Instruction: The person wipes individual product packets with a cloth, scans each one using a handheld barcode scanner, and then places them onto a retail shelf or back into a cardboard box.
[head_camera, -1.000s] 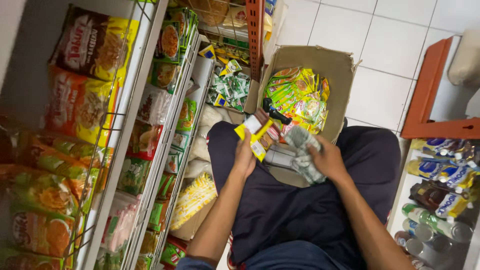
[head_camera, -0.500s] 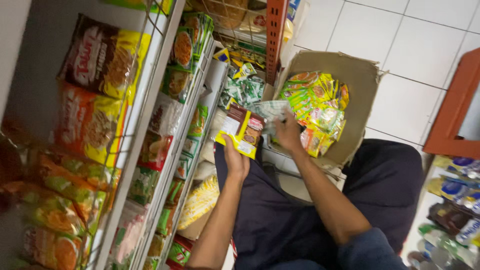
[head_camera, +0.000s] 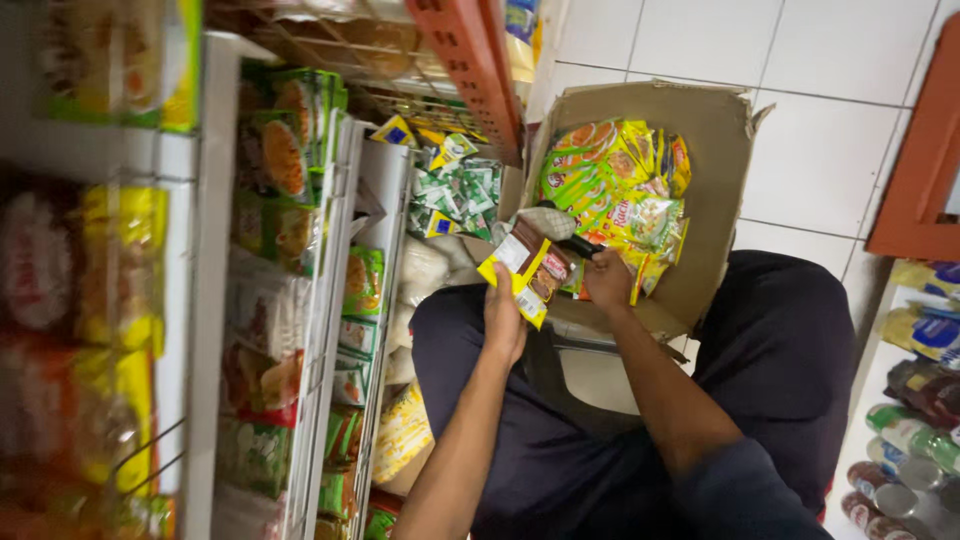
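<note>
Has pulled the right hand (head_camera: 608, 280) back from among the bags, compared with half a second ago, to the near edge of the cardboard box (head_camera: 722, 130); has brought it just beside the left hand (head_camera: 505, 320), almost touching. Keeps the yellow-and-brown packet (head_camera: 520, 268) in the left hand as before, pinched between thumb and curled fingers, raised above the lap and tilted towards the box. Closes the right hand around a dark slim handle (head_camera: 574, 243), pointing at the upper end of the packet; cannot tell what kind of tool. No longer shows the crumpled clear wrap seen over the lap a second ago. Judging by this, turns from the box's contents to the one packet held between both hands

Materials: glossy printed film on the packet, flat and oblong, with a white label patch on one face. Shiny, puffy yellow-green bags (head_camera: 620, 195) heaped inside the box, creased and overlapping. Dull brown corrugated board for the box, flaps bent and torn at a corner. White wire-fronted shelves (head_camera: 330, 300) to the left, packed with soft pouches in green, red and yellow. Small green sachets (head_camera: 455, 195) in a loose pile beyond. Capped bottles (head_camera: 905, 440) on the right, round and hard. Smooth pale tiles (head_camera: 800, 60) underneath, dark cloth over the knees
</note>
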